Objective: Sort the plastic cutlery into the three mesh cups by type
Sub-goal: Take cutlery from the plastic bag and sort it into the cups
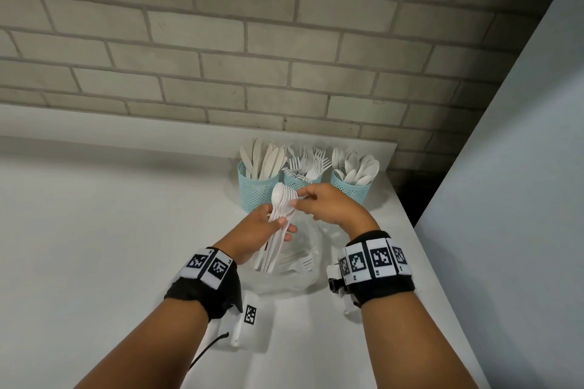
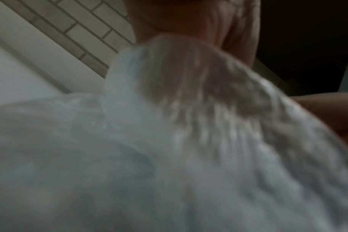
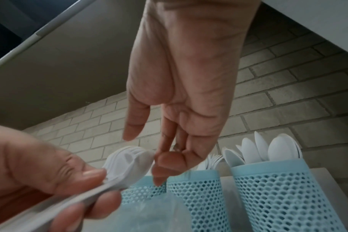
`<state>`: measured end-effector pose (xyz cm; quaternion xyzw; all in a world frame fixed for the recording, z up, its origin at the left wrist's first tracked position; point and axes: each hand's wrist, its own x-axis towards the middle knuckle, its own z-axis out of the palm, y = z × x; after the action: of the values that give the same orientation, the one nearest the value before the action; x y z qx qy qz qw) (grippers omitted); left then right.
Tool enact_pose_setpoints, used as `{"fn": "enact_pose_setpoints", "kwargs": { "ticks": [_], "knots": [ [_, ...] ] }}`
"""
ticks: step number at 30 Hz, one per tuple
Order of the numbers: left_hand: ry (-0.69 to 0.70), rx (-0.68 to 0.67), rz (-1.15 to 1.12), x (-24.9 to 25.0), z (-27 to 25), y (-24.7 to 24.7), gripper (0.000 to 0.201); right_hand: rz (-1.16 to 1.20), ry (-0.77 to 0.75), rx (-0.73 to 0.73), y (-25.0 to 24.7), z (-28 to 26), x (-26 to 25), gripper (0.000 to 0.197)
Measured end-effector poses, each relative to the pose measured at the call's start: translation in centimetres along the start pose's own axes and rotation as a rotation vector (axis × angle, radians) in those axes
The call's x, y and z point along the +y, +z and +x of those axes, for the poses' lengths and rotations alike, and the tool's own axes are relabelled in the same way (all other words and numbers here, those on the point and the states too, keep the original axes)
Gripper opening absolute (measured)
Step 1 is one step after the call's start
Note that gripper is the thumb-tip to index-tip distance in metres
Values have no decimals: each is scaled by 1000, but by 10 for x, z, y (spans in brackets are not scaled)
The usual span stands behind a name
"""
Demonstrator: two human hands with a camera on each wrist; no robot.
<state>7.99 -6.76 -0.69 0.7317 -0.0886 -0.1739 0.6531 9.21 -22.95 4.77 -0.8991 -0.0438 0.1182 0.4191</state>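
Note:
Three teal mesh cups stand at the back of the counter: knives in the left cup (image 1: pixel 257 191), forks in the middle cup (image 1: pixel 298 181), spoons in the right cup (image 1: pixel 350 189). My left hand (image 1: pixel 286 227) grips a stacked bunch of white spoons (image 1: pixel 279 199) by their handles, bowls pointing toward the cups. My right hand (image 1: pixel 301 200) hovers in front of the fork cup, its straight fingertips (image 3: pixel 163 166) touching the bowls of the spoon bunch (image 3: pixel 127 166) and its thumb held apart. In the left wrist view the palm (image 2: pixel 189 18) shows above a blurred plastic bag (image 2: pixel 169 141).
A clear plastic bag (image 1: pixel 294 275) with white forks (image 1: pixel 301 264) inside lies on the white counter (image 1: pixel 110 230) under both hands. A brick wall rises behind the cups. A white panel (image 1: pixel 521 199) stands past the counter's right edge.

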Motion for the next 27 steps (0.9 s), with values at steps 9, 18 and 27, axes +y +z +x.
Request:
{"fn": "enact_pose_setpoints", "kwargs": {
  "ticks": [9,18,27],
  "knots": [
    [-5,-27,-199,9,2,1,25,397,-68,58,21,14,3,36],
    [-35,113,-325,5,6,2,15,438,-42,185,24,21,8,24],
    [-95,167,-384,4,8,2,11,470,-49,254,28,24,13,8]
  ]
}}
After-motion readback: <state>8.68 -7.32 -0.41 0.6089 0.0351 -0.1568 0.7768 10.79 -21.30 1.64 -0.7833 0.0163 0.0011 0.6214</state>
